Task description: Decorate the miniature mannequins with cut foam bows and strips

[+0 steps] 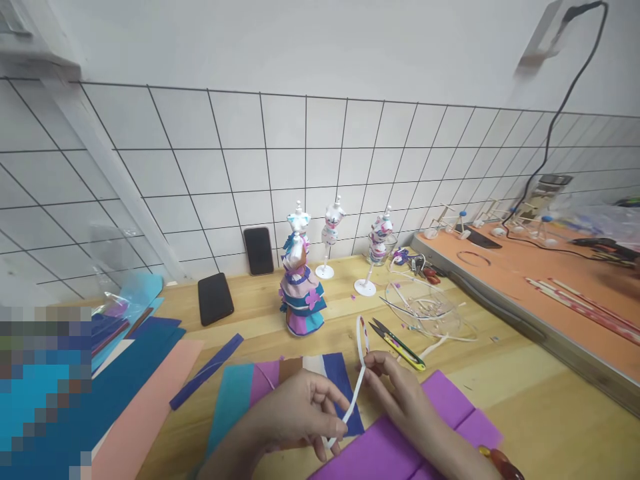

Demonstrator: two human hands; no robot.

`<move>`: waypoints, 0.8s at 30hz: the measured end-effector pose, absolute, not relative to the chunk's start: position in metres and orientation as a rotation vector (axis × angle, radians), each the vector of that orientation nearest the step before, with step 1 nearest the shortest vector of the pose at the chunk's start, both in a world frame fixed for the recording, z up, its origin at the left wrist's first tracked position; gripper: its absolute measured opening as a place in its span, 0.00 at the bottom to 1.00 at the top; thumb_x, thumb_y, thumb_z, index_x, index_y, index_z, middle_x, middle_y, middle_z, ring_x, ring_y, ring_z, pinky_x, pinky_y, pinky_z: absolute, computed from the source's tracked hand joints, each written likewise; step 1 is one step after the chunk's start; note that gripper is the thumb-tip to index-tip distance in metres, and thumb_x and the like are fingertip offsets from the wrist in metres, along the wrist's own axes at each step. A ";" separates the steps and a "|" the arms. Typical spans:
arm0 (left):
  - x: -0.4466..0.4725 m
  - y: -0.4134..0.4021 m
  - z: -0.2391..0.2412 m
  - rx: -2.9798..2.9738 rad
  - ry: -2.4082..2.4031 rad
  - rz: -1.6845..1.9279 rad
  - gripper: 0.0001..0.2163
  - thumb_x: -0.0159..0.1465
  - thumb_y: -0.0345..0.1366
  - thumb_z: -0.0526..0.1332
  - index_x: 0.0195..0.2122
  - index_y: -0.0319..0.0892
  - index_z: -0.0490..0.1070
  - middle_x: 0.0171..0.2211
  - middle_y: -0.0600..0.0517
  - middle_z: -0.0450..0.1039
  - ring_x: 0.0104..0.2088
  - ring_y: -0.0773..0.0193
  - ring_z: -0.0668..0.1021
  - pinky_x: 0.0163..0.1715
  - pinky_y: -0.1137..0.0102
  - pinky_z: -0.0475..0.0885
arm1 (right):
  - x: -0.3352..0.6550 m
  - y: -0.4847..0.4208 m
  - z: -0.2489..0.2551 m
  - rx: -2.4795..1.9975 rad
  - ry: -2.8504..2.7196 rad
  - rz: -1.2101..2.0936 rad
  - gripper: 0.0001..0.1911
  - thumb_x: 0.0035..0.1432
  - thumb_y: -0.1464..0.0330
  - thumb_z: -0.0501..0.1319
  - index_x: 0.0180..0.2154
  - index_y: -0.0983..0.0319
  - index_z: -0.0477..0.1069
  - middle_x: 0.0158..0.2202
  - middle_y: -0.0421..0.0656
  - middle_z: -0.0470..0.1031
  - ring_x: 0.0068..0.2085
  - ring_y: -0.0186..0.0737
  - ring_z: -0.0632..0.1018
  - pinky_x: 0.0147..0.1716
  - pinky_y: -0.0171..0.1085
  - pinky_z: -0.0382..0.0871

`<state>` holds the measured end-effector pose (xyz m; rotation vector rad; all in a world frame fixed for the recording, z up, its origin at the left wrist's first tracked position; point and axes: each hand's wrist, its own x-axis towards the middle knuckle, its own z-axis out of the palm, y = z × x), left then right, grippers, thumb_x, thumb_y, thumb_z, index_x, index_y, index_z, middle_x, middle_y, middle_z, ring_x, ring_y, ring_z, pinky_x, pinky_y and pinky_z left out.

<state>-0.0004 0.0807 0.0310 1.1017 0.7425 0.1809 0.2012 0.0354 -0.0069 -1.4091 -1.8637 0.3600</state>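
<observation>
Between my two hands runs a narrow white strip (355,395), looped at its upper end, where a patterned part shows. My left hand (295,410) has its fingers curled around the lower end. With thumb and fingertips, my right hand (397,393) pinches the strip just under the loop. Beneath the left hand lie striped sheets (235,393) in teal, purple, brown, white and navy. A folded purple sheet (385,450) is under the right forearm. Yellow-handled thread snips (400,345) rest just beyond the right hand.
Behind stand a small mannequin in a ruffled dress (303,297) and two patterned mannequins on stands (365,288). A tangle of clear cord (425,310) sits to the right. Two phones (215,299) are at the back left, near blue and peach sheets (150,400). An orange-topped table (505,267) adjoins.
</observation>
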 end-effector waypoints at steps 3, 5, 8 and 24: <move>0.001 0.080 0.031 1.123 0.739 0.165 0.11 0.42 0.37 0.66 0.24 0.37 0.69 0.14 0.56 0.69 0.13 0.71 0.70 0.15 0.76 0.59 | 0.200 0.034 -0.007 -1.405 -1.898 0.373 0.05 0.61 0.70 0.49 0.38 0.59 0.61 0.32 0.42 0.72 0.33 0.37 0.75 0.33 0.35 0.69; 0.001 0.079 0.033 1.142 0.779 0.148 0.11 0.42 0.37 0.66 0.23 0.38 0.69 0.15 0.56 0.70 0.13 0.71 0.70 0.15 0.77 0.58 | 0.199 0.033 -0.006 -1.408 -1.909 0.390 0.05 0.62 0.70 0.49 0.38 0.59 0.61 0.32 0.42 0.72 0.33 0.37 0.74 0.33 0.35 0.69; 0.000 0.080 0.035 1.163 0.834 0.126 0.11 0.41 0.36 0.67 0.24 0.38 0.70 0.19 0.54 0.73 0.15 0.73 0.69 0.16 0.77 0.57 | 0.198 0.033 -0.006 -1.414 -1.922 0.398 0.05 0.62 0.70 0.48 0.38 0.59 0.61 0.32 0.43 0.72 0.33 0.37 0.74 0.33 0.35 0.70; 0.008 0.078 0.023 1.166 0.824 0.165 0.07 0.47 0.34 0.59 0.28 0.40 0.65 0.14 0.57 0.70 0.11 0.72 0.69 0.12 0.78 0.62 | 0.198 0.034 -0.006 -1.437 -1.985 0.329 0.06 0.62 0.70 0.47 0.38 0.60 0.61 0.32 0.43 0.73 0.33 0.38 0.75 0.32 0.36 0.70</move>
